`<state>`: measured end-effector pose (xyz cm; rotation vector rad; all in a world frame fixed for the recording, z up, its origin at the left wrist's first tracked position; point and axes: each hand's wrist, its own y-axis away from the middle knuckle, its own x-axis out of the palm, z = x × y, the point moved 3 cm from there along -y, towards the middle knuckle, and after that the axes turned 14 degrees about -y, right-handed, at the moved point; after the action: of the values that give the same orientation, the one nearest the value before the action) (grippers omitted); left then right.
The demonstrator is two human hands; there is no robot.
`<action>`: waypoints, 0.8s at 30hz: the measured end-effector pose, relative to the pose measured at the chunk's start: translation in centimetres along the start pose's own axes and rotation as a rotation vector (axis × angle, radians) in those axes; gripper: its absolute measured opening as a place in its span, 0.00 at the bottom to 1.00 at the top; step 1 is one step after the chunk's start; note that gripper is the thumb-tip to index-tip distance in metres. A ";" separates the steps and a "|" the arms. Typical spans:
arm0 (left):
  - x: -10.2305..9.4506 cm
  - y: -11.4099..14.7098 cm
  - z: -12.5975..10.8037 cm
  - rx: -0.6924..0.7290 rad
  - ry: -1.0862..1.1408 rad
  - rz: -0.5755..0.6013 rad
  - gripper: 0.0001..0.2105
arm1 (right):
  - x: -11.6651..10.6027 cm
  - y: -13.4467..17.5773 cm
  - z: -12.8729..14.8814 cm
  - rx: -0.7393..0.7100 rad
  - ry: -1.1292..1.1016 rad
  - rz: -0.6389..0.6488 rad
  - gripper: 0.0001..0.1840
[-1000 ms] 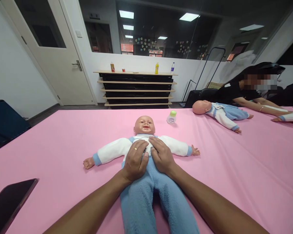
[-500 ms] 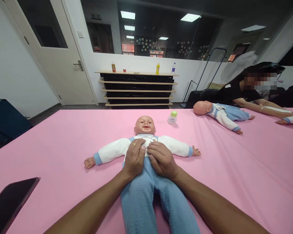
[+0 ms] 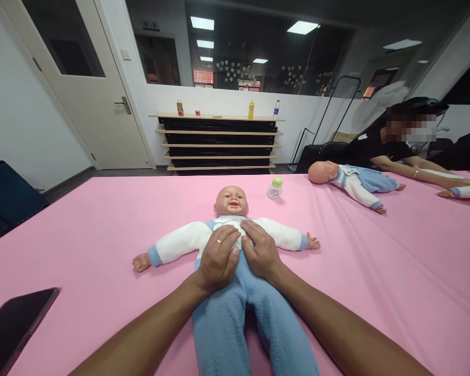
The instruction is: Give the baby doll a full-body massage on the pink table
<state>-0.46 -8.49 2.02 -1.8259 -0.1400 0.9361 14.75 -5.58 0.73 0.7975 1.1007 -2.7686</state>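
Observation:
A baby doll (image 3: 245, 297) in a white and blue suit lies on its back, head away from me and arms spread out to the sides. On the left side of its chest rests my left hand (image 3: 218, 259), palm down, fingers extended, a ring on one finger. Beside it my right hand (image 3: 261, 251) lies flat on the right side of the chest, its fingertips a little farther up. Both thumbs point inward over the middle of the suit. The palms are hidden against the cloth.
A small bottle with a green cap (image 3: 274, 188) stands right of the doll's head. A phone (image 3: 18, 326) lies at the near left of the pink table cover (image 3: 102, 224). At the far right, a person (image 3: 376, 149) reaches across beside another doll (image 3: 348, 177).
My left hand has slid slightly down and inward on the doll's chest. My right hand has shifted up toward its neck. The view has turned slightly.

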 end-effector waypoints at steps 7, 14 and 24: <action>-0.1 -0.3 -0.6 0.111 0.039 0.095 0.17 | -0.1 0.2 -0.5 0.067 0.100 -0.078 0.21; 0.6 -0.4 0.5 -0.167 0.116 0.181 0.18 | -1.1 0.7 2.0 -0.294 -0.026 -0.138 0.19; 1.3 0.3 1.5 -0.381 -0.067 0.107 0.22 | -0.1 -0.3 1.6 -0.241 -0.076 0.116 0.17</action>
<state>-0.69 -6.87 0.81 -2.1684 -0.2800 1.1030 14.01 -6.42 1.96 0.6973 1.2971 -2.4878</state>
